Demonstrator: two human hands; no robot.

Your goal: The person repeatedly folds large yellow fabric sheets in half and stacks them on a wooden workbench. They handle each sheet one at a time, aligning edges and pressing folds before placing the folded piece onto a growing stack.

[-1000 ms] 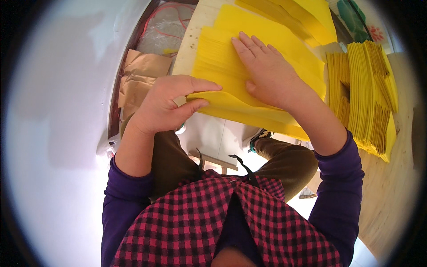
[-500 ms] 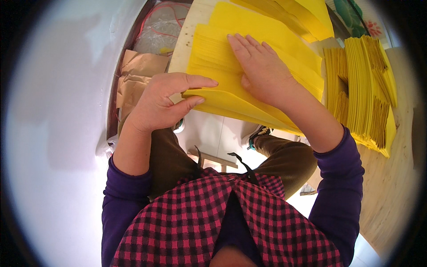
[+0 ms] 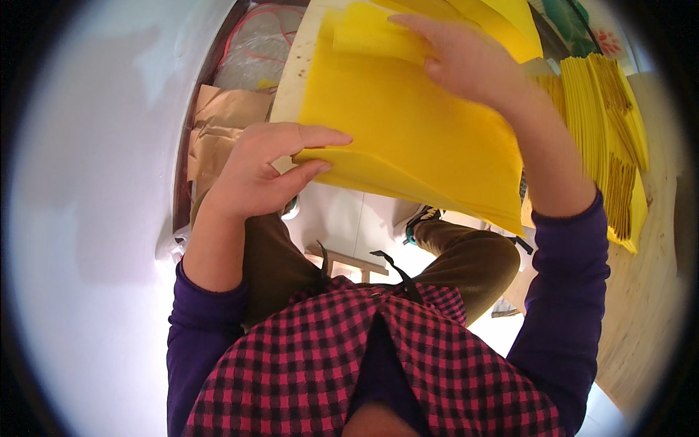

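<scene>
A smooth yellow sheet (image 3: pixel 408 116), soft like felt or thick paper, lies in front of me; I cannot tell which material. My left hand (image 3: pixel 266 171) is at its near left corner, index finger above and thumb below, with the raised near edge between them. My right hand (image 3: pixel 473 62) is over the far part, blurred. Its index finger points left along a lighter yellow flap (image 3: pixel 371 36), and its thumb is bent toward me. The other right fingers are hidden, so a grip on the flap cannot be made out.
Folded yellow stacks (image 3: pixel 601 138) with pleated edges stand on the wooden table (image 3: pixel 641 291) at the right. More yellow sheets (image 3: pixel 502 25) lie at the far side. Brown paper (image 3: pixel 226 120) and clear plastic (image 3: pixel 258 44) with a red cord are at the left.
My right hand has moved away from me and slightly right. The layered edges once under it no longer show; smooth yellow is exposed there. The left hand has stayed nearly still.
</scene>
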